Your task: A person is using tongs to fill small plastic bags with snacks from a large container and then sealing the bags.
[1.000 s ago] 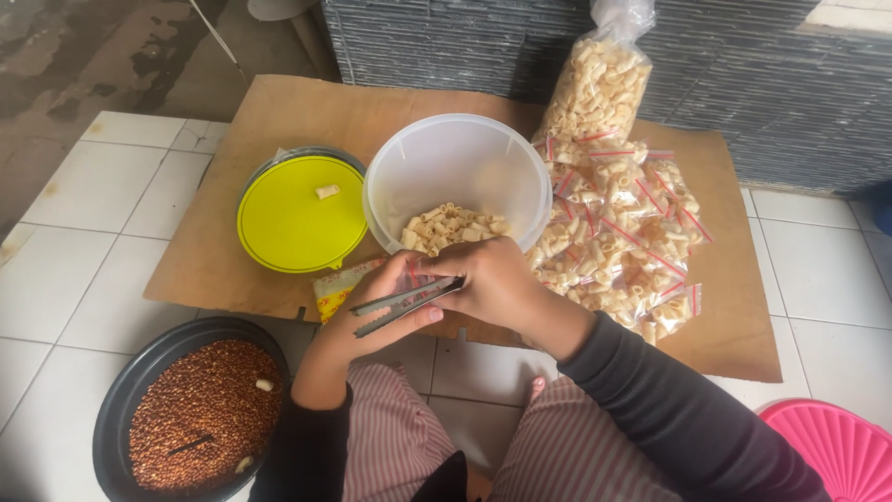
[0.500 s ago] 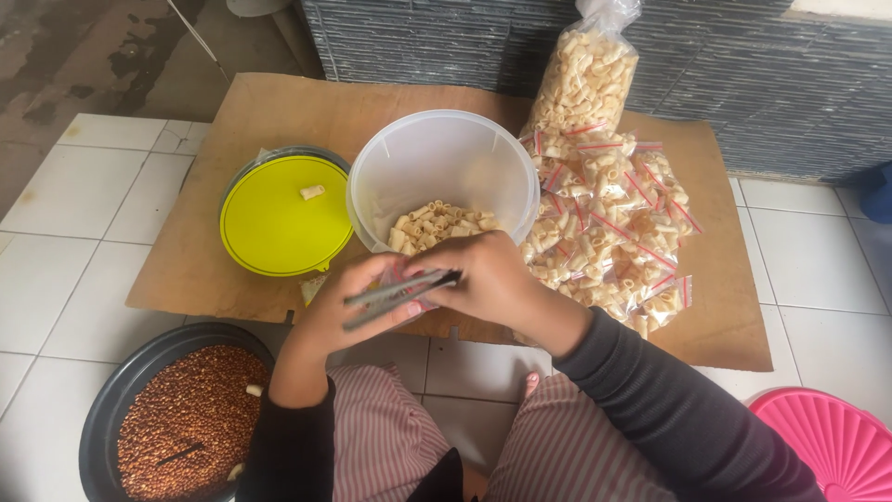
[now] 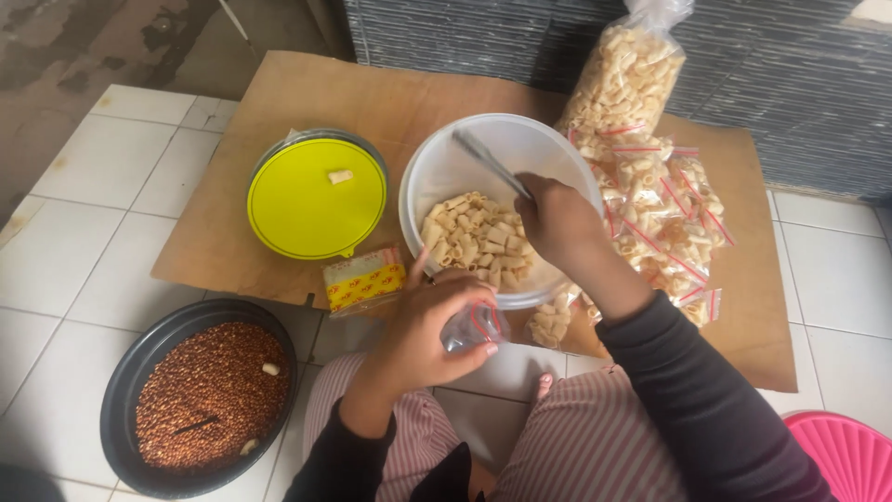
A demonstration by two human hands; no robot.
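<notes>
Our right hand [image 3: 557, 218] is closed around a pair of metal tongs [image 3: 490, 163], whose long axis runs up and to the left from the grip, tips raised over the far side of the clear plastic tub [image 3: 437, 167]. Our left hand [image 3: 437, 325] pinches a small clear zip bag [image 3: 472, 325] with a red seal strip, held just in front of the tub's near rim. The short pasta tubes [image 3: 478, 244] lie in the tub bottom, below the tong tips and between both hands; the right hand is nearer. Outward: a yellow lid [image 3: 316, 200] to the left, filled bags [image 3: 664, 214] to the right, all on brown cardboard [image 3: 307, 98]. A dark pan of reddish grains [image 3: 209, 395] sits on the tiles.
</notes>
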